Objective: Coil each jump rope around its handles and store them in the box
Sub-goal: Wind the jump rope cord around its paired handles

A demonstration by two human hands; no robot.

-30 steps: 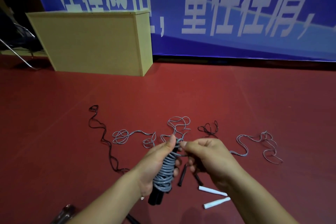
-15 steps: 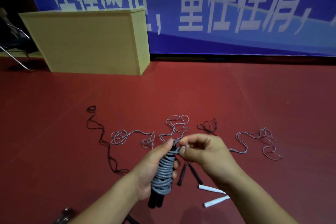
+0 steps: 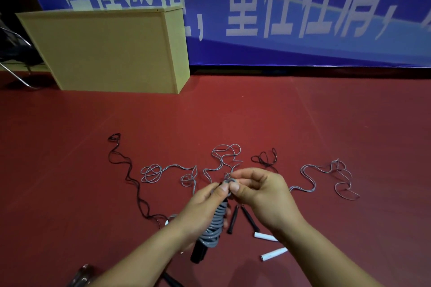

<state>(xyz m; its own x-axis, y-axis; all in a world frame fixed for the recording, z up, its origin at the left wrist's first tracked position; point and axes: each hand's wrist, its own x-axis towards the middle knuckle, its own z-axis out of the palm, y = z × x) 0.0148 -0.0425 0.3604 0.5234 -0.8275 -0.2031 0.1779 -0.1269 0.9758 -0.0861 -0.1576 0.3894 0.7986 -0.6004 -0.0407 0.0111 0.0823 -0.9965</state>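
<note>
The left hand (image 3: 200, 207) grips a grey jump rope (image 3: 215, 223) coiled round its black handles, thumb pressed on the top turn. The right hand (image 3: 261, 196) pinches the rope's loose end just beside that thumb. Beyond the fingers, loose ropes (image 3: 224, 156) sprawl on the red floor (image 3: 303, 123); the box (image 3: 105, 51) stands well apart, far left

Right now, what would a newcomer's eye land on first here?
The two hands at centre: the left hand grips the grey coiled rope wound on black handles, and the right hand pinches its top end. Behind them, loose ropes sprawl across the red floor, and the yellow box stands far left.
</note>
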